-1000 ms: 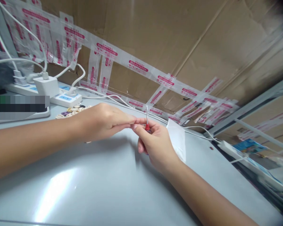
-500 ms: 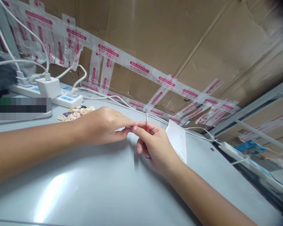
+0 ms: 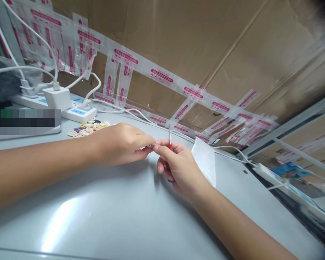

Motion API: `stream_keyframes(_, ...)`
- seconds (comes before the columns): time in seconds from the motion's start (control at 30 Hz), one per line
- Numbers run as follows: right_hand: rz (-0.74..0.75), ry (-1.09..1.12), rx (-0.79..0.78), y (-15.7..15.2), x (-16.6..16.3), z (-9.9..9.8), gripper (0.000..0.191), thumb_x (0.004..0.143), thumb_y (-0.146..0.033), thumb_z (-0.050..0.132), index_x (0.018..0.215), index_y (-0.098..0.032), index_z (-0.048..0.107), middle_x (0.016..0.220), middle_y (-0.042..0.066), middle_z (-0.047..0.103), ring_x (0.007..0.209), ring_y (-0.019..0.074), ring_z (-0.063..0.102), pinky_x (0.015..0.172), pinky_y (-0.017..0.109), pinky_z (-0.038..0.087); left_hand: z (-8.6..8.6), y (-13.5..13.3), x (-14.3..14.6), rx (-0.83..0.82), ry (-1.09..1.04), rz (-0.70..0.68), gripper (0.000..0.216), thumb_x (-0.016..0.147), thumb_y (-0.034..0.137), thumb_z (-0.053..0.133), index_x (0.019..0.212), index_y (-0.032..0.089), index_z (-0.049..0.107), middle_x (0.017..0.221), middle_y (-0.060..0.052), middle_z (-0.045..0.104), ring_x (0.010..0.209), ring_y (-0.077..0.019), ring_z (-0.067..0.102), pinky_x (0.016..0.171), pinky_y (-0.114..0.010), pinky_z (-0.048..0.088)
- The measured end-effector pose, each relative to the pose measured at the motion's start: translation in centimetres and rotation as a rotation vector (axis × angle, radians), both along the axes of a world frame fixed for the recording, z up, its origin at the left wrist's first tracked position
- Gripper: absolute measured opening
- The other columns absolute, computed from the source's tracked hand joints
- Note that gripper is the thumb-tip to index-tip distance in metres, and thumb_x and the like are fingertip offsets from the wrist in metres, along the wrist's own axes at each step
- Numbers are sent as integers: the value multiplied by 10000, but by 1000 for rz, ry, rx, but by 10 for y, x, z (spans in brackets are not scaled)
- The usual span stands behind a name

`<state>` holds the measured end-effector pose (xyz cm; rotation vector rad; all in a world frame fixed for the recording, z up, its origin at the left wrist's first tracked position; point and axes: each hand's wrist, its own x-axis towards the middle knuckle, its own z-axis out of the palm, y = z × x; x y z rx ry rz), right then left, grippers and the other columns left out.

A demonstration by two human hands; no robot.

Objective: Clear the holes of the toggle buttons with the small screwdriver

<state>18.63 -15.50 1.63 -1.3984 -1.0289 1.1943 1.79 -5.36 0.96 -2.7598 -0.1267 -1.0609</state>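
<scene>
My left hand (image 3: pixel 119 143) reaches in from the left, fingers pinched together at their tips on something small I cannot make out. Meeting it fingertip to fingertip is my right hand (image 3: pixel 178 168), closed round a small screwdriver (image 3: pixel 169 139) with a red collar; its thin metal shaft sticks up above the fingers. Both hands hover just over the grey table (image 3: pixel 111 216). A heap of small pale and purple ring-shaped pieces (image 3: pixel 89 128) lies behind my left hand.
A white power strip (image 3: pixel 70 110) with a plugged charger (image 3: pixel 56 98) and white cables sits at the back left. A white folded sheet (image 3: pixel 206 160) stands behind my right hand. Taped cardboard (image 3: pixel 206 54) walls the back. Another white strip (image 3: pixel 265 172) lies at the table's right edge.
Both hands sank slightly toward the table and stayed joined at the fingertips. The view drifted a little; nothing was let go.
</scene>
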Motion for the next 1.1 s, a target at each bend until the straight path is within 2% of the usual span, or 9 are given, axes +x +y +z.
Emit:
stream_keyframes(0.13, 1, -24, -3, 0, 0, -3, 259, 769, -408, 726, 858, -197, 604, 437, -49, 529, 361, 50, 280, 351, 166, 174, -1, -1, 2, 14, 5, 4, 186, 911, 191, 515, 841, 190, 687, 685, -26, 710, 649, -140, 682, 610, -224, 486)
stream_keyframes(0.37, 34, -65, 28, -1, 1, -4, 262, 786, -428, 721, 838, -210, 586, 448, -52, 518, 371, 57, 300, 355, 165, 167, 2, -3, 2, 12, 46, 5, 139, 896, 200, 537, 878, 182, 674, 745, -16, 723, 673, -140, 675, 622, -237, 473)
stream_keyframes(0.57, 10, -65, 24, 3, 7, -1, 228, 776, -371, 725, 814, -208, 570, 473, -62, 487, 378, 49, 305, 359, 166, 148, 14, -2, 12, -3, 155, 72, 136, 881, 173, 539, 809, 179, 654, 613, 1, 629, 574, -135, 585, 561, -258, 389)
stream_keyframes(0.73, -10, -98, 15, 7, 11, 3, 246, 747, -376, 736, 808, -207, 566, 484, -59, 471, 393, 55, 310, 353, 166, 123, 24, -2, 13, -25, 245, 92, 192, 934, 227, 512, 836, 183, 671, 631, -16, 625, 555, -147, 551, 514, -280, 318)
stream_keyframes(0.93, 33, -124, -15, 6, 5, 0, 215, 755, -368, 711, 801, -211, 572, 468, -52, 488, 387, 58, 287, 352, 167, 123, 18, -6, 2, -24, 270, 122, 173, 931, 188, 504, 948, 188, 676, 638, -28, 667, 544, -175, 568, 467, -294, 251)
stream_keyframes(1.1, 6, -173, -12, 8, 3, 4, 265, 745, -411, 744, 799, -215, 574, 466, -61, 460, 391, 65, 291, 358, 179, 119, 13, -1, -4, 28, 188, 86, 176, 945, 294, 539, 1015, 177, 650, 727, -34, 704, 638, -166, 632, 517, -280, 326)
